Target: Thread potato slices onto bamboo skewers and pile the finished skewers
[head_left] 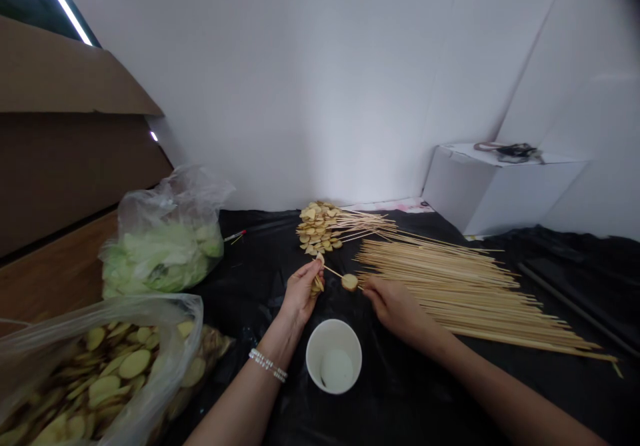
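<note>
My left hand (302,290) is closed on several potato slices (317,285), one of them held up at the fingertips by the tip of a wooden skewer (332,271). A round potato slice (349,282) is threaded on that skewer between my two hands. My right hand (393,303) grips the skewer's other end, its fingers pinched together. Just below the hands stands a white tub (310,359) with a pale round shape at its bottom. Behind them lies a pile of skewered potato slices (319,225), sticks pointing right.
Many bare skewers (460,286) lie spread to the right. At left stand a plastic bag of potato slices (193,313) and a bag of pale green vegetable (160,256). A white box (480,189) sits at back right, by the white wall. Black sheeting (250,259) covers the work surface.
</note>
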`<state>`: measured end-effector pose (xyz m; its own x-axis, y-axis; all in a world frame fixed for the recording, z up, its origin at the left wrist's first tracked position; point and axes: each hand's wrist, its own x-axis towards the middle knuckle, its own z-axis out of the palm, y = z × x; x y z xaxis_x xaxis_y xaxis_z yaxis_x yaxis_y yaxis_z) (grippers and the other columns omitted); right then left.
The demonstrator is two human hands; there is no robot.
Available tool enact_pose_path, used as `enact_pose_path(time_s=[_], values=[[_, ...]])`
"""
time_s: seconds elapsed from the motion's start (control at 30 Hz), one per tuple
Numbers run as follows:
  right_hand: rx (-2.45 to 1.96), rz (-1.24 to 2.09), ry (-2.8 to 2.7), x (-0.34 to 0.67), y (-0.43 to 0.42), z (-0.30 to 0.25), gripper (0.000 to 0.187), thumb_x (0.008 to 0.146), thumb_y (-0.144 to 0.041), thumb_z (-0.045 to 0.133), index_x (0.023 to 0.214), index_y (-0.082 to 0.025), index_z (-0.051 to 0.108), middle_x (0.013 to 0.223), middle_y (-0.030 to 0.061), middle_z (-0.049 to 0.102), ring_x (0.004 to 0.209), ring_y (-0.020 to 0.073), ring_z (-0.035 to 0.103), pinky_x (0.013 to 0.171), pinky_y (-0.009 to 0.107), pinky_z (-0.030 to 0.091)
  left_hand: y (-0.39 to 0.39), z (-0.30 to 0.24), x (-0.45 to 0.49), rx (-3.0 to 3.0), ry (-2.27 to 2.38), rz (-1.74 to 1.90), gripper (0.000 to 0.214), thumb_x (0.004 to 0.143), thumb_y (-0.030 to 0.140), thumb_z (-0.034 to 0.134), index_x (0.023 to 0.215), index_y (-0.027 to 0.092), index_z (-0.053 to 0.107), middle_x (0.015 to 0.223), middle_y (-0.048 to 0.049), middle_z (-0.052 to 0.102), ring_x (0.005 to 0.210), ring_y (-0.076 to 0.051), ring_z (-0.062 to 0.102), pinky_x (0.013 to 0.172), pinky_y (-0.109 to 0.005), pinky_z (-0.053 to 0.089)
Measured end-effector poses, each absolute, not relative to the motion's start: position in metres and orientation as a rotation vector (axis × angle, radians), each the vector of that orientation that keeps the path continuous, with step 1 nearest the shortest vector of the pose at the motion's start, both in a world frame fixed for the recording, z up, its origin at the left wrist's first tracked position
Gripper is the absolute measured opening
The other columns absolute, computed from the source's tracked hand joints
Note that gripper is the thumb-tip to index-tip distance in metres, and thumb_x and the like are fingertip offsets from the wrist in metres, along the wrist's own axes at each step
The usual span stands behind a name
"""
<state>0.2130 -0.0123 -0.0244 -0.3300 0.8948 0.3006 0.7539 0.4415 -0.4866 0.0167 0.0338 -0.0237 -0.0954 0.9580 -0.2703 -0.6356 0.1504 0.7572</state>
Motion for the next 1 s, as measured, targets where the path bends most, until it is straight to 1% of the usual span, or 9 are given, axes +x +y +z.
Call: enact_pose_path(time_s=[0.23, 0.37, 0.47, 0.6, 0.73, 0.83, 1.0], values=[[-1.454, 0.205, -2.161, 0.2112, -0.0159, -0.0217, 0.018, 0.087, -0.018, 0.043, 0.07, -0.019, 0.049, 0.071, 0.0031, 0.06, 0.066, 0.0152, 0.051, 0.059, 0.026, 0.029, 0.0337, -0.0251, 0.019, 0.502, 0.926, 1.409, 0.035, 0.042, 0.023, 0.088, 0.07, 0.011, 0.07, 0.062, -0.0001, 0.065, 0.051, -0.005, 0.055, 0.049, -0.015, 0.045], [-1.474, 0.165, -2.14, 0.2124, -0.0172, -0.0206, 0.017, 0.088, -0.02, 0.042, 0.074, -0.019, 0.051, 0.075, 0.0039, 0.061, 0.067, 0.0158, 0.052, 0.059, 0.027, 0.028, 0.0326, -0.0254, 0.0202, 0.554, 0.939, 1.395, 0.034, 0.044, 0.026, 0.088, 0.069, 0.011, 0.07, 0.061, 0.0002, 0.064, 0.051, -0.004, 0.054, 0.049, -0.014, 0.043], [-1.425, 0.251, -2.125, 0.2126, -0.0155, -0.0222, 0.017, 0.088, -0.021, 0.043, 0.073, -0.02, 0.051, 0.073, 0.0033, 0.061, 0.068, 0.0157, 0.053, 0.059, 0.026, 0.029, 0.032, -0.0256, 0.0203, 0.563, 0.94, 1.393, 0.035, 0.044, 0.025, 0.088, 0.07, 0.011, 0.071, 0.061, 0.0001, 0.064, 0.051, -0.004, 0.054, 0.049, -0.015, 0.043], [-1.368, 0.414, -2.109, 0.2109, -0.013, -0.0242, 0.022, 0.089, -0.022, 0.041, 0.069, -0.02, 0.048, 0.067, 0.0014, 0.058, 0.062, 0.0139, 0.051, 0.058, 0.025, 0.03, 0.032, -0.0258, 0.02, 0.572, 0.938, 1.378, 0.033, 0.045, 0.024, 0.087, 0.07, 0.011, 0.07, 0.061, -0.0006, 0.064, 0.05, -0.005, 0.054, 0.049, -0.016, 0.043], [-1.36, 0.331, -2.106, 0.2104, -0.013, -0.0233, 0.019, 0.088, -0.021, 0.042, 0.07, -0.02, 0.048, 0.07, 0.0027, 0.059, 0.066, 0.0148, 0.051, 0.06, 0.025, 0.03, 0.032, -0.0262, 0.0201, 0.579, 0.935, 1.361, 0.035, 0.043, 0.025, 0.088, 0.07, 0.011, 0.071, 0.062, -0.0007, 0.064, 0.052, -0.005, 0.054, 0.05, -0.015, 0.043], [-1.366, 0.274, -2.108, 0.2112, -0.0136, -0.0221, 0.018, 0.087, -0.019, 0.043, 0.069, -0.02, 0.047, 0.07, 0.0022, 0.057, 0.065, 0.0144, 0.049, 0.059, 0.025, 0.029, 0.032, -0.0268, 0.0205, 0.597, 0.937, 1.353, 0.034, 0.043, 0.026, 0.088, 0.068, 0.011, 0.07, 0.06, -0.0005, 0.063, 0.051, -0.005, 0.054, 0.049, -0.016, 0.042], [-1.357, 0.332, -2.093, 0.2118, -0.0131, -0.0225, 0.018, 0.087, -0.019, 0.042, 0.07, -0.02, 0.047, 0.069, 0.002, 0.057, 0.064, 0.0143, 0.049, 0.06, 0.026, 0.03, 0.0316, -0.0269, 0.0211, 0.611, 0.932, 1.335, 0.032, 0.045, 0.025, 0.087, 0.068, 0.011, 0.07, 0.059, -0.0004, 0.063, 0.051, -0.005, 0.053, 0.05, -0.016, 0.042]])
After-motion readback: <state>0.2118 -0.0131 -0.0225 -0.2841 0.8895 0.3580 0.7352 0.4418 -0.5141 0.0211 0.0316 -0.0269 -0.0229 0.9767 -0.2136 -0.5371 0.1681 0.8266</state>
